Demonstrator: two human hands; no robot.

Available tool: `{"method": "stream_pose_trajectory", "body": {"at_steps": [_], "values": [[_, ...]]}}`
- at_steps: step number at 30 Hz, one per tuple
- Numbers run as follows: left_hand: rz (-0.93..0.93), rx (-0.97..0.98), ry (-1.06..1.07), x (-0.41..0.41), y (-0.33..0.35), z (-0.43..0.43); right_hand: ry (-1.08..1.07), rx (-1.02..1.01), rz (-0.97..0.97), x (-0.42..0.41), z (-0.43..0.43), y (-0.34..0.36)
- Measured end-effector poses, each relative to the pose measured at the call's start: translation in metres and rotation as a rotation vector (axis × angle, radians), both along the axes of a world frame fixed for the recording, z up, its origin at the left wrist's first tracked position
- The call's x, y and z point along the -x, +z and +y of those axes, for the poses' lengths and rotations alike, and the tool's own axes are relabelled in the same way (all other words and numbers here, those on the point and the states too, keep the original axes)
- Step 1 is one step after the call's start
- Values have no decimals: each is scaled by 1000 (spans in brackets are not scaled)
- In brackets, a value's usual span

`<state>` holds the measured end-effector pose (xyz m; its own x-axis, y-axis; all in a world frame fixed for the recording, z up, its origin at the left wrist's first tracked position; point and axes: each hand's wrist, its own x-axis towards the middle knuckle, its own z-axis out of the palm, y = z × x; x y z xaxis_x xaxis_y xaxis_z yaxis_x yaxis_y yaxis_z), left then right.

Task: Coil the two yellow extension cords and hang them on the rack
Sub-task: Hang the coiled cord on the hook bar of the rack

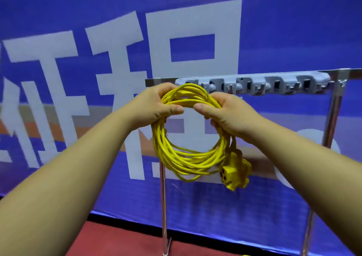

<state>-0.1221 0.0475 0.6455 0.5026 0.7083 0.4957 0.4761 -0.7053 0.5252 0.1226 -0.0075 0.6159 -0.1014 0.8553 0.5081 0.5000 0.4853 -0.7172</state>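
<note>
A coiled yellow extension cord (188, 157) hangs as a round bundle of several loops in front of me. My left hand (154, 104) grips the top left of the coil and my right hand (225, 112) grips the top right, thumbs nearly meeting over the strands. The cord's yellow socket end (235, 173) dangles at the lower right of the coil. Just behind the hands runs the rack (244, 75), a metal bar on two upright poles carrying a grey hook strip (274, 85) with several hooks. The coil's top sits level with the strip's left end.
A blue banner (78, 20) with large white characters fills the background behind the rack. The rack's left pole (163, 206) and right pole (333, 118) stand on a red floor (117, 242). A bit of yellow shows at the bottom edge near the right pole.
</note>
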Motion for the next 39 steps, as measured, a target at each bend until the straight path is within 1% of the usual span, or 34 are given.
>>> {"method": "stream_pose_trajectory", "body": {"at_steps": [5, 8, 10, 13, 16, 18, 19, 21, 22, 26, 28, 30, 31, 34, 36, 39], "values": [[-50, -93, 11, -5, 43, 20, -159, -144, -163, 2, 21, 45], [-38, -197, 39, -13, 60, 34, -266, -262, -321, 3, 31, 63], [-8, -254, 54, -18, 68, 46, -314, -283, -344, 2, 40, 69], [7, -254, 50, -25, 70, 64, -382, -255, -365, 1, 53, 73], [3, -231, 62, -29, 55, 85, -437, -194, -389, 2, 66, 72], [-56, -202, 69, -29, 42, 97, -474, -154, -400, 4, 72, 73], [-89, -177, 73, -28, 36, 101, -481, -123, -370, 5, 74, 75], [-127, -104, 70, -28, 27, 103, -461, -59, -271, 6, 72, 81], [-139, -61, 66, -29, 25, 102, -440, -36, -253, 5, 71, 84], [-141, 89, 6, -24, 19, 101, -373, 49, -256, -3, 68, 95], [-130, 160, -32, -20, 15, 98, -389, 48, -324, -9, 70, 95], [-129, 191, -33, -19, 9, 94, -441, -15, -424, -14, 71, 89], [-133, 198, -24, -20, 6, 92, -446, -40, -441, -15, 69, 84], [-137, 169, 11, -24, -2, 85, -460, -120, -487, -20, 71, 69], [-149, 148, 25, -25, -4, 81, -506, -162, -596, -20, 67, 64], [-211, 142, 15, -23, -5, 80, -485, -208, -716, -25, 63, 61]]}}
